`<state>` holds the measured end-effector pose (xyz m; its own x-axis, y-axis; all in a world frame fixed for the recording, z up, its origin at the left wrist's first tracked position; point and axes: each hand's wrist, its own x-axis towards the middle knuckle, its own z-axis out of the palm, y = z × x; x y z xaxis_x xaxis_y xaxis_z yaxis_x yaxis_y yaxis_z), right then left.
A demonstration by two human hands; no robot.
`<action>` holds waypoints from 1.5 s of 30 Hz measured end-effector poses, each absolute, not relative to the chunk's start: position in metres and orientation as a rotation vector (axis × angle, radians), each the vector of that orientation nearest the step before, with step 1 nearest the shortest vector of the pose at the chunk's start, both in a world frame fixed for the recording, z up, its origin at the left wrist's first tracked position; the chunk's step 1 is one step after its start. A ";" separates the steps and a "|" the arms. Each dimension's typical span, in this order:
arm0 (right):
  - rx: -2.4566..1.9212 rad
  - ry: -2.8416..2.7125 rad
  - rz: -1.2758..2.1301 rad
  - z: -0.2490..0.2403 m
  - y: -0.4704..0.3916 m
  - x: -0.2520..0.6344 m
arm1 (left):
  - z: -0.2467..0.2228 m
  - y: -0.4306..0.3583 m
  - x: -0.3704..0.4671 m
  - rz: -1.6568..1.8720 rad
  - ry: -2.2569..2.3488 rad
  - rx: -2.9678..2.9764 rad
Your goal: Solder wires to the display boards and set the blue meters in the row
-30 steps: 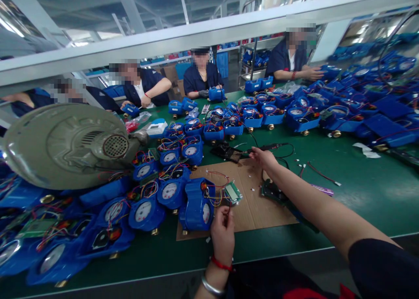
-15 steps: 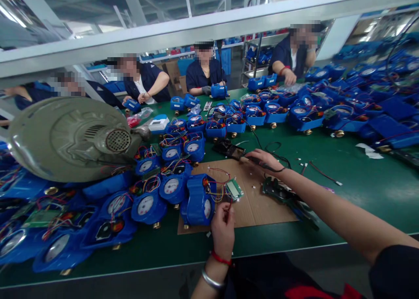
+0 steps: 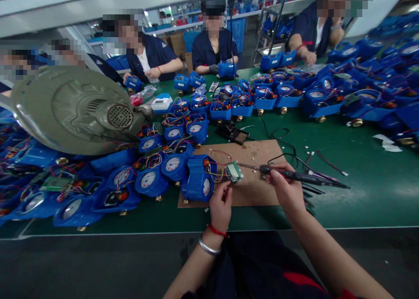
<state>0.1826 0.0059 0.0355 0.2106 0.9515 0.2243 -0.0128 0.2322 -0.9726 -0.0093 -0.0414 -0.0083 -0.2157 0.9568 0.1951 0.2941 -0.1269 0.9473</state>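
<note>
My right hand (image 3: 288,187) is closed round a black soldering iron (image 3: 288,175), whose thin tip points left, close to a small green circuit board (image 3: 234,172) with a grey display. Just below that board, my left hand (image 3: 221,203) has its fingers pinched together; what lies between them is too small to make out. Coloured wires run from the board to a blue water meter (image 3: 198,180) on its left. Beneath the board lies a brown cardboard sheet (image 3: 265,194).
An iron stand (image 3: 234,133) is behind the cardboard. Many blue meters (image 3: 173,163) fill the left and back of the green table (image 3: 343,207). A large green fan-like housing (image 3: 75,111) rises at left. Several people sit opposite. Loose wires (image 3: 332,162) lie at right.
My right hand has come back from the stand with the soldering iron, its tip now beside the board. My left hand remains below the board. The camera view has shifted.
</note>
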 end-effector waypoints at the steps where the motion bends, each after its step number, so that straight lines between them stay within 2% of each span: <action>1: -1.101 -1.136 0.919 0.031 -0.002 0.183 | -0.008 -0.041 -0.009 1.366 1.531 1.424; 10: -1.121 -1.416 0.886 0.018 -0.028 0.189 | -0.015 -0.041 -0.010 1.295 1.548 1.403; 34: -1.103 -1.659 0.701 0.015 -0.030 0.192 | -0.014 -0.040 -0.010 1.266 1.560 1.354; 45: -1.050 -1.672 0.728 0.009 -0.028 0.193 | -0.015 -0.037 -0.005 1.362 1.609 1.325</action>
